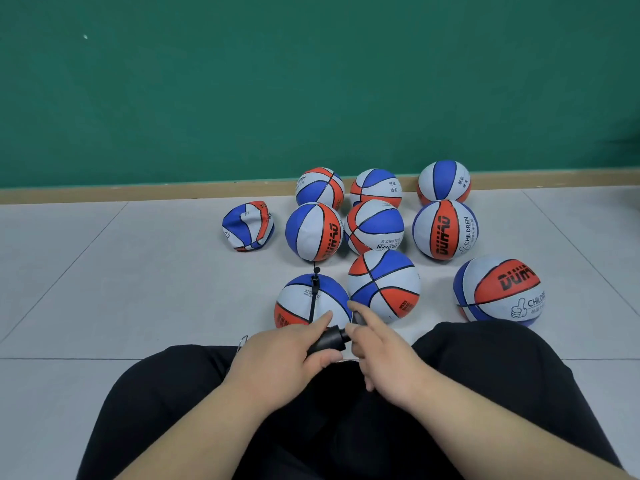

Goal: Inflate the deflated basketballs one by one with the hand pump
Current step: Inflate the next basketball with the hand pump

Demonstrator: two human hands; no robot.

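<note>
A black hand pump [329,339] lies across my lap, its thin black hose [314,299] running up over a blue, white and red basketball [308,301] right in front of my knees. My left hand [280,362] is wrapped around the pump's barrel. My right hand [381,351] pinches the pump's handle end, index finger stretched out. One crumpled, deflated ball [247,226] lies at the far left of the group. Several round balls of the same colours stand behind, such as one [383,285] beside the hosed ball.
A green wall [311,81] with a brown skirting board [138,192] closes the grey tiled floor [121,289] behind the balls. My black-trousered legs [485,375] fill the bottom of the view. A small metal clip [242,340] lies by my left knee.
</note>
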